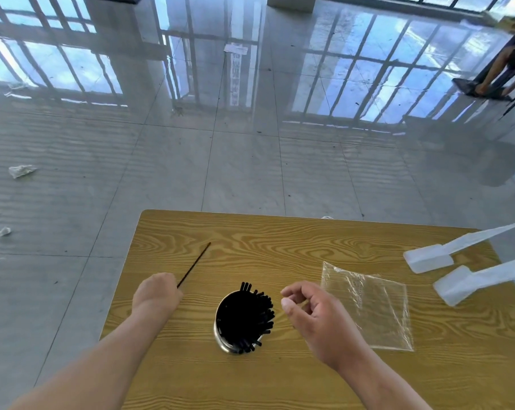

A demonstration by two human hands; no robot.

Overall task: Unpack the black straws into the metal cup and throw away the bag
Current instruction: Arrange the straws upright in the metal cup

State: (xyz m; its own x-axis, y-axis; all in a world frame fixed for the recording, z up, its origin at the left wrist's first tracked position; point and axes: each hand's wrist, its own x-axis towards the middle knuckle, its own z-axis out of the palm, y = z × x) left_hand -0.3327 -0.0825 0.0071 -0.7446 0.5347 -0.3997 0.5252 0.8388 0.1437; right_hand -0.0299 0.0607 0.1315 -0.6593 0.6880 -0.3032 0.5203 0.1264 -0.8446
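Shiny grey floor tiles mirror big windows, and a few bits of crumpled paper lie on them. Closer in stands a wooden table; its near edge is cut off at the bottom of the view.

Fingers of the left hand are hidden behind the back of the hand, so I cannot tell just how they curl. One thin black straw sticks out from that hand, pointing up and away over the table, so the hand is closed on it.

A metal cup stands between the two hands, full of black straws. So many fill it that most of its inside is hidden.

Just right of the cup is the right hand. Its fingers are bent and loose, thumb and first finger near each other, holding nothing.

An empty clear bag lies flat on the table, just past the right hand. Two white plastic pieces sit at the right side, partly cut off.
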